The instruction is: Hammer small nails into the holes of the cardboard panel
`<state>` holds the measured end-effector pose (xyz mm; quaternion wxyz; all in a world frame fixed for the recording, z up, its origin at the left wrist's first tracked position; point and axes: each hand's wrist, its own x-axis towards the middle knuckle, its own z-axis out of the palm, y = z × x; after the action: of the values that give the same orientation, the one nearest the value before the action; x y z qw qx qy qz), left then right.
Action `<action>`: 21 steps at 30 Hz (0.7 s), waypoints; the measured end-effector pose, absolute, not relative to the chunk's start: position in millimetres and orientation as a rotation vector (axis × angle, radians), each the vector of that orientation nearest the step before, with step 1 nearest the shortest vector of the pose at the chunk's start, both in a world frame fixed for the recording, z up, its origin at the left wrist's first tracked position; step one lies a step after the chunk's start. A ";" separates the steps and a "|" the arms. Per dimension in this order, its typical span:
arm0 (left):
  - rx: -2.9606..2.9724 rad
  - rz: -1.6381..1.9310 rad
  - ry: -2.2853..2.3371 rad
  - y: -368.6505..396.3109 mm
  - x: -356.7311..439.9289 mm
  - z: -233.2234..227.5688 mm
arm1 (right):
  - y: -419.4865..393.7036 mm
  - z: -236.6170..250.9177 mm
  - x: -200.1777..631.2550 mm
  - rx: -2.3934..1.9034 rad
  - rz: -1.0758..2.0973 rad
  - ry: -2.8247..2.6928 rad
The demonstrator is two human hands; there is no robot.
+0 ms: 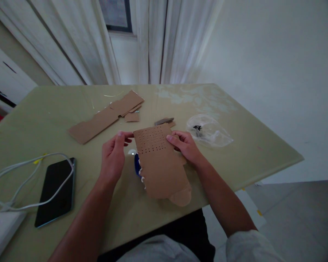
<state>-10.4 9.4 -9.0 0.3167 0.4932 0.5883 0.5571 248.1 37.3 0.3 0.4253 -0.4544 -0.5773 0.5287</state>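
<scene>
A: Brown cardboard, one piece with rows of small holes. Both hands hold it just above the green table, near the front edge. The left hand pinches its top left corner with the fingertips, the right hand grips the top right edge.

B: And under it?

A: Something blue with small white bits along the card's left side. I cannot tell what it is.

B: What may go wrong, you think?

A: The grip is only at the top, so the lower part hangs free. It could bend, or the torn left edge could tear more if the hands pull apart.

B: Other things near?

A: A phone with a white cable over it at the left, more cardboard strips behind, a plastic bag at the right.
</scene>
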 end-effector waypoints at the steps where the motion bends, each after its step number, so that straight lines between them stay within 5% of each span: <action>1: 1.316 1.467 1.603 12.9 -17.9 -9.3 | 38.2 -0.7 248.4 -1.149 1.327 -1.447; 11: 1.864 0.351 2.429 5.2 -46.1 -15.1 | 48.2 -15.3 250.9 -1.263 1.318 -1.510; 21: 1.993 0.230 2.338 9.2 -51.8 -26.4 | 52.1 -19.4 251.3 -1.338 1.293 -1.527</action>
<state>-51.8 9.2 -26.4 0.0304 0.6465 0.7586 0.0746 251.3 52.1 -19.4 0.3592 -0.5188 -0.5919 0.5014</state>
